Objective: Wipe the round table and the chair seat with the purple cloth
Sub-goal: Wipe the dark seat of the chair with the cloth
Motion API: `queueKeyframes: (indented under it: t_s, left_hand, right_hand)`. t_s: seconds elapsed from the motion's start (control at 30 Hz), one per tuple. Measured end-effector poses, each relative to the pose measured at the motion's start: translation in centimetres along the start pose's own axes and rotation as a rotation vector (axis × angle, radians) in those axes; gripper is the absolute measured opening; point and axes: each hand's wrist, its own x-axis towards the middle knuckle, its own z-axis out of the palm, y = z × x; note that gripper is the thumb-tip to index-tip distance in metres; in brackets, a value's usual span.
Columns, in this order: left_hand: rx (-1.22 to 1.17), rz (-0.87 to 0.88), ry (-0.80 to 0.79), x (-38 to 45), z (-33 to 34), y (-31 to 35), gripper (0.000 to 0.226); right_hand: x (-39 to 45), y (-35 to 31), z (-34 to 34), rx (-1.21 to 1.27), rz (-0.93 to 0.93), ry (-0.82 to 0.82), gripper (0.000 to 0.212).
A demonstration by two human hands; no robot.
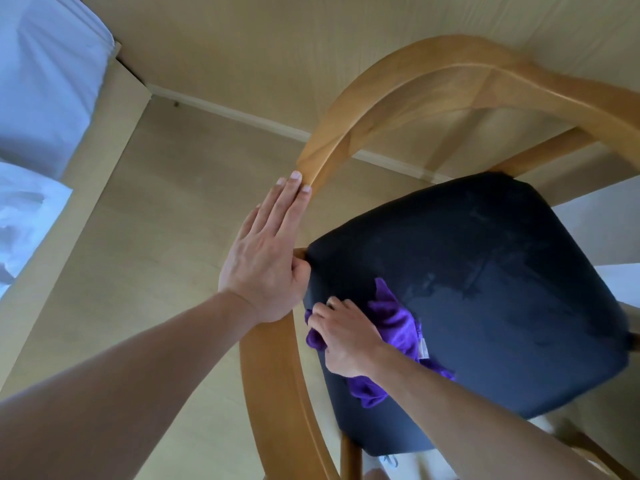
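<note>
The curved chair frame (349,133) is smooth, honey-coloured wood with a soft sheen. Its dark navy seat (485,271) looks like matt fabric, faintly streaked. The crumpled purple cloth (398,323) is plush and slightly shiny.

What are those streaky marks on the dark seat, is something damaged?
No damage shows. The chair seat has faint streaks beyond the purple cloth under the right hand, probably wiping marks. The left hand rests on the wooden armrest.

Left hand (265,258): fingers straight, flat against the chair frame (322,147). Right hand (346,336): fingers curled, pressing the purple cloth (398,323) beside that frame.
</note>
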Motion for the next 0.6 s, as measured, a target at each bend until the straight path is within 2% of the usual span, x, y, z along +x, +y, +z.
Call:
queueKeyframes:
  t_s: [0.03, 0.1, 0.17, 0.27, 0.33, 0.4, 0.5, 0.53, 0.6]
  left_hand:
    - [0.0, -0.003, 0.003, 0.0, 0.1, -0.1, 0.081]
    - [-0.002, -0.003, 0.01, 0.0, 0.2, -0.2, 0.081]
    - [-0.003, 0.002, 0.018, 0.0, 0.2, -0.2, 0.081]
    - [-0.007, 0.017, 0.017, -0.1, 0.2, -0.4, 0.082]
    - [-0.013, 0.018, 0.013, -0.1, 0.1, -0.3, 0.082]
    - [-0.023, 0.016, 0.001, -0.2, -0.1, -0.1, 0.083]
    - [-0.033, 0.001, -0.004, -0.1, -0.3, 0.1, 0.083]
    - [-0.034, -0.003, -0.004, 0.0, -0.4, 0.0, 0.083]
    - [-0.033, -0.01, -0.001, -0.1, -0.4, 0.0, 0.083]
  right_hand:
    - [0.6, 0.3, -0.5, 0.032, 0.038, 0.061, 0.034]
    - [2.5, 0.8, -1.5, 0.098, 0.123, 0.229, 0.043]
    - [4.4, 1.0, -2.3, 0.144, 0.173, 0.269, 0.055]
    - [5.3, 0.5, -1.8, -0.025, 0.168, 0.168, 0.05]
    - [3.3, -0.3, -0.2, -0.124, 0.069, 0.105, 0.04]
    - [-0.4, -1.2, 1.4, -0.147, -0.053, -0.011, 0.028]
    - [-4.1, -1.4, 1.8, -0.092, -0.084, -0.186, 0.013]
    - [-4.4, -1.3, 1.4, -0.06, -0.062, -0.202, 0.015]
    - [-3.3, -0.8, 0.1, 0.005, 0.012, -0.089, 0.021]
